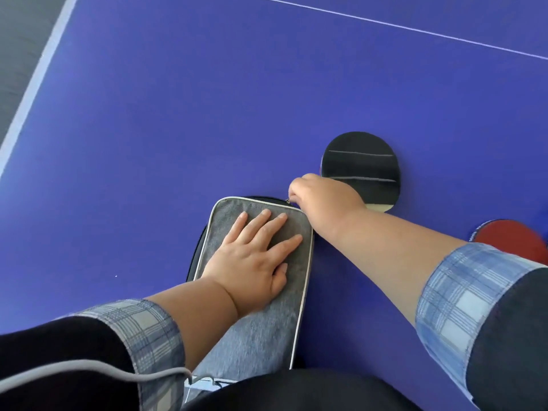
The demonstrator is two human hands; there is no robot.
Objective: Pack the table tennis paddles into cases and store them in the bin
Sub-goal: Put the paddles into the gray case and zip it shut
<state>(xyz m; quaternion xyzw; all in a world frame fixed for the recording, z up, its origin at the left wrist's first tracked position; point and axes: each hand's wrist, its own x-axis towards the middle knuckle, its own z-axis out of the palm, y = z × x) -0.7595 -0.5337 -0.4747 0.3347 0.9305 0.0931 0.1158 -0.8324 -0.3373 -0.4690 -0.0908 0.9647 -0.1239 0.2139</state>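
Far left: dark floor point(17, 40), then the white edge line point(38, 84) of the blue counter point(178, 114).

Near left: grey cable point(89, 369) runs across a dark left sleeve point(142, 336) with a plaid cuff.

Case point(261, 321): grey fabric with pale piping, lying flat on the counter at near centre. Its long axis runs near to far and its near end is hidden under the person's body. A black zip band shows along its left side. Can't tell what's inside.

Left grip point(252, 259): palm down on the far half of the case, fingers straight and spread. It presses flat and holds nothing.

Zip pull point(287, 200): small metal tab at the case's far right corner.

Right grip point(323, 197): fingers curled tight, pinching the zip pull at that corner. The fingertips are hidden under the knuckles, so the exact pinch can't be seen.

Black paddle point(364, 161): flat on the counter, just right of and beyond the case's far corner, black face up. Its near edge sits behind the right grip and wrist. Only a pale sliver shows at the handle end.

Thin white line point(415, 31) crosses the counter at far right.

Right sleeve point(462, 298): plaid cuff, dark above.

Red paddle point(516, 235): far right, on the counter, red face up. It is cut by the frame edge, partly behind the right sleeve, and apart from the black paddle.
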